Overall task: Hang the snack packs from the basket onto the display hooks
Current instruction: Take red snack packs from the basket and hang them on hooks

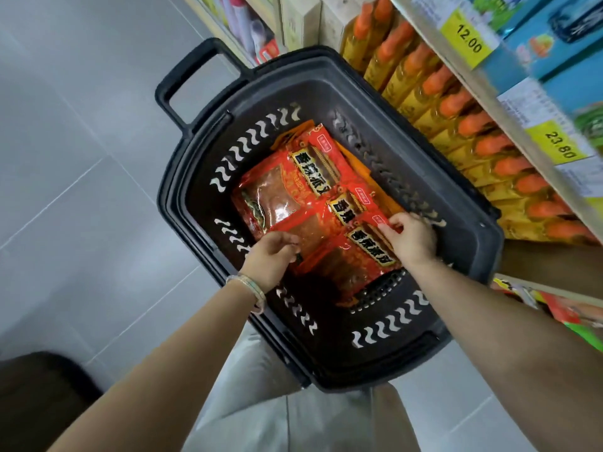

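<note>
1. the red snack packs [293,190] all lie flat in an overlapping pile on the floor of the dark shopping basket [326,76]. the pile runs from the middle of the basket out toward 11 o'clock. none are hung yet, and the display hooks aren't in shot.
2. the basket sits on the grey floor tiles [65,158], tucked against the shelf at its 3 o'clock. i guess that's so packs can go from basket to hooks without walking.
3. the packs lie label up, header ends toward 1 o'clock, which looks handy for grabbing the hanging end first.
4. the right hand [412,239] is at the 2 o'clock corner of the nearest pack [326,256]. thumb and fingertips are closed together in a pinch on that red header corner.
5. the left hand [270,256], beaded bracelet [248,285] on the wrist, is at the pack's 9 o'clock edge. its fingers curl in tight on that edge, looks like a grip to me.
6. both forearms reach down and forward from 6 o'clock, wrists bent down into the basket. reads as peeling the top pack off the pile.
7. orange-capped bottles [456,102] line the low shelf, with yellow price tags [468,40] on the rail above.
</note>
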Demonstrator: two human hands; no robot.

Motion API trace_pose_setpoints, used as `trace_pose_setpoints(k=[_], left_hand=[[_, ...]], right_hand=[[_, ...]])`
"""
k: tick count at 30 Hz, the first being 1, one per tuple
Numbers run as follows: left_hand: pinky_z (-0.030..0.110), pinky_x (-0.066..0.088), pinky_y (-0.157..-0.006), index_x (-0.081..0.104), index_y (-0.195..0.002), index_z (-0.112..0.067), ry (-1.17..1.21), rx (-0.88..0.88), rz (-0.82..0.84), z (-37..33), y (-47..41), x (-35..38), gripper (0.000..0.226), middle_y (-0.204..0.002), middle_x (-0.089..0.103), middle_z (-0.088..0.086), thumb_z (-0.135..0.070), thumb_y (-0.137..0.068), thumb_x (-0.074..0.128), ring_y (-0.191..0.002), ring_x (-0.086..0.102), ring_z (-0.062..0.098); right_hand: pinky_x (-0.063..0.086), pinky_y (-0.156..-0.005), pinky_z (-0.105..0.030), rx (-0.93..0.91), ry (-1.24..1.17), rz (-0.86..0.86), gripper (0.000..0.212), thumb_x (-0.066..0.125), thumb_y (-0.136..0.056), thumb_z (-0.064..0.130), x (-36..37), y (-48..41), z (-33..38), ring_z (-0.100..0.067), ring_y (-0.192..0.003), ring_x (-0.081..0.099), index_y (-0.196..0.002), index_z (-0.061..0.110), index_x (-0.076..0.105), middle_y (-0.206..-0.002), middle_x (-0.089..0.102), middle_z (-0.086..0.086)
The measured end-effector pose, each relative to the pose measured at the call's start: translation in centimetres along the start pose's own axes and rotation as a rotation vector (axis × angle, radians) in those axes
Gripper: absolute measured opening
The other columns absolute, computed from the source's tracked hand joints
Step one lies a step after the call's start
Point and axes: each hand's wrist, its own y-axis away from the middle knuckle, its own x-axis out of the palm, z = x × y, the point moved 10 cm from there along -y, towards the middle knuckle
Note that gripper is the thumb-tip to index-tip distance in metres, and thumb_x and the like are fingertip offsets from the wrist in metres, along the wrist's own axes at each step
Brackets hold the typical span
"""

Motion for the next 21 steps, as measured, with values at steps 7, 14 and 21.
trace_pose_setpoints(k=[7, 14, 21], left_hand=[[0.002, 0.043, -0.065, 0.050, -0.126, -0.016, -0.206, 0.090, 0.155, -1.9, -0.5, 1.3, 0.036, -0.112, 0.059, -0.003, -0.011, -0.091, 0.056, -0.092, 0.057, 0.010], [0.029, 0.039, -0.101, 0.059, -0.118, -0.028, -0.496, 0.303, 0.408, -5.3, -0.4, 2.8, 0.033, -0.117, 0.058, -0.007, -0.036, -0.086, 0.063, -0.111, 0.053, 0.013], [0.032, 0.047, -0.064, 0.058, -0.096, -0.014, -0.406, 0.254, 0.030, -6.9, -3.1, -4.3, 0.034, -0.073, 0.062, 0.003, -0.046, -0.093, 0.047, -0.064, 0.058, 0.021]], right_hand=[[0.048, -0.086, -0.030, -0.447, -0.173, -0.131, 0.017, 0.069, -0.085, 0.017, -4.9, 6.9, 7.3, -0.022, -0.091, 0.068, -0.100, 0.010, 0.074, -0.098, 0.074, -0.004], [0.045, -0.083, -0.035, -0.549, -0.238, -0.178, 0.024, 0.056, -0.089, 0.033, -8.2, 11.5, 14.6, -0.015, -0.089, 0.067, -0.097, 0.019, 0.073, -0.092, 0.073, 0.008], [0.033, -0.102, -0.017, -0.041, -0.666, -0.397, 0.036, 0.060, -0.091, 0.032, -8.1, 8.8, 10.9, 0.002, -0.117, 0.044, -0.124, 0.020, 0.057, -0.120, 0.056, 0.014]])
